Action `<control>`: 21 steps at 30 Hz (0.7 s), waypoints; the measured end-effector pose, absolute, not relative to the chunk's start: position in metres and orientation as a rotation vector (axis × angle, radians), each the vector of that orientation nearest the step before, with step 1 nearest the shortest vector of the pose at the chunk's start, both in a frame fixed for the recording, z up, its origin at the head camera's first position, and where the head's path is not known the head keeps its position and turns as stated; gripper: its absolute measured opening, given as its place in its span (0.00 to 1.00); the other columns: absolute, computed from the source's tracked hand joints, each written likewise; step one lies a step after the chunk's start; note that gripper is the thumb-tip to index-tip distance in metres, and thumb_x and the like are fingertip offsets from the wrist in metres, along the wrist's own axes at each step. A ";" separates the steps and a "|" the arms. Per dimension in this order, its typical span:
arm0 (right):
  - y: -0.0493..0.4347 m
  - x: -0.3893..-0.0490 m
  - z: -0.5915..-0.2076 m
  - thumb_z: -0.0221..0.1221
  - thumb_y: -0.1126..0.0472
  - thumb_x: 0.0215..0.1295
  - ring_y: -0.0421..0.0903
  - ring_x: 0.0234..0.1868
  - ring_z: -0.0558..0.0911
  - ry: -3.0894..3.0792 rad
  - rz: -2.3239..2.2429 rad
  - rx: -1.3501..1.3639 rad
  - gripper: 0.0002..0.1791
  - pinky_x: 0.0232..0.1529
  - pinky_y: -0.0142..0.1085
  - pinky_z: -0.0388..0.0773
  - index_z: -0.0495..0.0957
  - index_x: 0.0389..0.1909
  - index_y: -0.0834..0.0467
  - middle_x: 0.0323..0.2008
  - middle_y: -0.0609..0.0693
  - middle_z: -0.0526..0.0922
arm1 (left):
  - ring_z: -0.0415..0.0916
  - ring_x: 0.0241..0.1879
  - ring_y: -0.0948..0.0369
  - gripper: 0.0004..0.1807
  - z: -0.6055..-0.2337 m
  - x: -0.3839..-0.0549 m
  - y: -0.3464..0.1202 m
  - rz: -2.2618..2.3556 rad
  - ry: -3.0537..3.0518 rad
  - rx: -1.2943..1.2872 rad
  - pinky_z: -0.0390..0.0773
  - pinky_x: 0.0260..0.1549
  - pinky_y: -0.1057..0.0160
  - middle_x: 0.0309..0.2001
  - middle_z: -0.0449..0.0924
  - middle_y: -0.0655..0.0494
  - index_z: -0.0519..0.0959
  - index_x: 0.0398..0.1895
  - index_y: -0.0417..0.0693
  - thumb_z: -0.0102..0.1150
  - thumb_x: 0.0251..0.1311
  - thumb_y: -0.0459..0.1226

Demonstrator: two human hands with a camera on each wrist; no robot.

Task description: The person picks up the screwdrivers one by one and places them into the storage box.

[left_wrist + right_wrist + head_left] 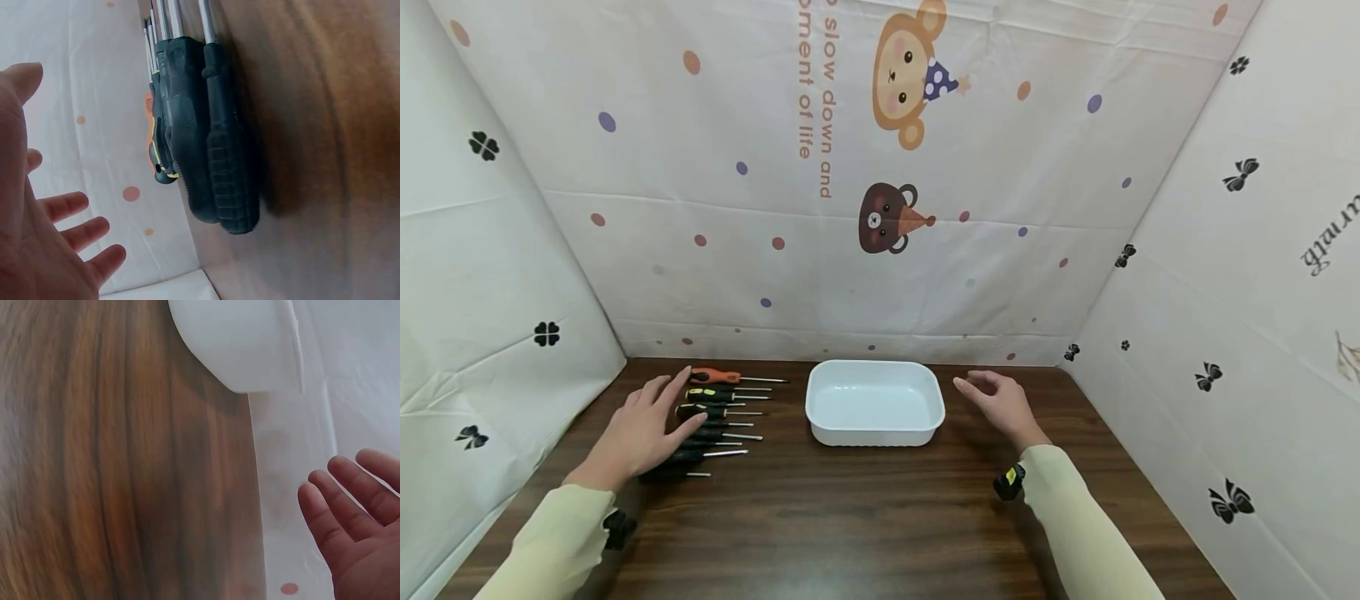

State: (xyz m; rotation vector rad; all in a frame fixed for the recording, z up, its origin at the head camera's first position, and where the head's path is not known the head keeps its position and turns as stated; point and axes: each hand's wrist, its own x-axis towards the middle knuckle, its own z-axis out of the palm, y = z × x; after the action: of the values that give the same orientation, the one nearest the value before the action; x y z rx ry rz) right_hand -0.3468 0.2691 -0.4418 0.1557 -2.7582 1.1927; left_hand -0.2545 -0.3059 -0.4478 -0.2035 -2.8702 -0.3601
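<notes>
Several screwdrivers lie in a column at the table's left, shafts pointing right. The farthest is an orange screwdriver; the others have black handles, some with yellow marks. My left hand hovers over the handles, fingers spread, gripping nothing. In the left wrist view, black screwdriver handles lie side by side, apart from the left hand. A white rectangular tray sits at the back middle, with nothing inside. Just right of it, my right hand is held with loosely bent fingers and holds nothing.
The dark wooden table meets a white printed cloth at the back. Similar cloth walls stand to the left and right. Both wrists wear black straps, the right wrist strap with a yellow mark.
</notes>
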 end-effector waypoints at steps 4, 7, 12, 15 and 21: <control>0.261 -0.345 -0.447 0.63 0.28 0.61 0.54 0.58 0.84 -2.736 1.282 0.154 0.42 0.60 0.51 0.80 0.79 0.64 0.56 0.60 0.56 0.83 | 0.60 0.65 0.26 0.48 -0.452 -0.248 -0.308 -0.391 -2.856 -0.219 0.65 0.55 0.22 0.70 0.59 0.27 0.49 0.83 0.50 0.52 0.70 0.63; 0.256 -0.344 -0.450 0.65 0.31 0.62 0.56 0.52 0.87 -2.704 1.405 0.137 0.41 0.56 0.49 0.83 0.79 0.64 0.58 0.61 0.59 0.83 | 0.61 0.64 0.27 0.48 -0.454 -0.244 -0.310 -0.432 -2.849 -0.237 0.65 0.56 0.23 0.69 0.61 0.27 0.51 0.82 0.47 0.54 0.70 0.62; 0.248 -0.343 -0.454 0.68 0.38 0.64 0.58 0.47 0.89 -2.621 1.643 0.086 0.38 0.55 0.50 0.84 0.78 0.64 0.62 0.60 0.63 0.83 | 0.62 0.64 0.30 0.47 -0.456 -0.240 -0.314 -0.512 -2.851 -0.239 0.67 0.57 0.25 0.67 0.64 0.29 0.57 0.80 0.43 0.57 0.69 0.62; 0.243 -0.343 -0.456 0.68 0.42 0.65 0.58 0.49 0.88 -2.570 1.770 0.048 0.36 0.57 0.52 0.83 0.78 0.64 0.63 0.58 0.63 0.83 | 0.63 0.63 0.30 0.45 -0.457 -0.238 -0.317 -0.547 -2.851 -0.243 0.68 0.56 0.26 0.66 0.66 0.29 0.61 0.77 0.41 0.59 0.68 0.60; 0.237 -0.344 -0.458 0.68 0.50 0.68 0.54 0.48 0.88 -2.472 1.992 -0.013 0.31 0.57 0.51 0.83 0.77 0.64 0.66 0.58 0.66 0.83 | 0.71 0.60 0.34 0.39 -0.459 -0.232 -0.322 -0.643 -2.816 -0.303 0.73 0.53 0.30 0.62 0.73 0.34 0.71 0.71 0.40 0.65 0.66 0.56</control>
State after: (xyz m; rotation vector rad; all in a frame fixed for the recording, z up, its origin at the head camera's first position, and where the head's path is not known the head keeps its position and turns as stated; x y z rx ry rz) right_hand -0.3444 0.2373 -0.4580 -0.0128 -2.4720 1.9924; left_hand -0.2319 -0.3221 -0.4593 -0.3027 -2.8159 -0.6429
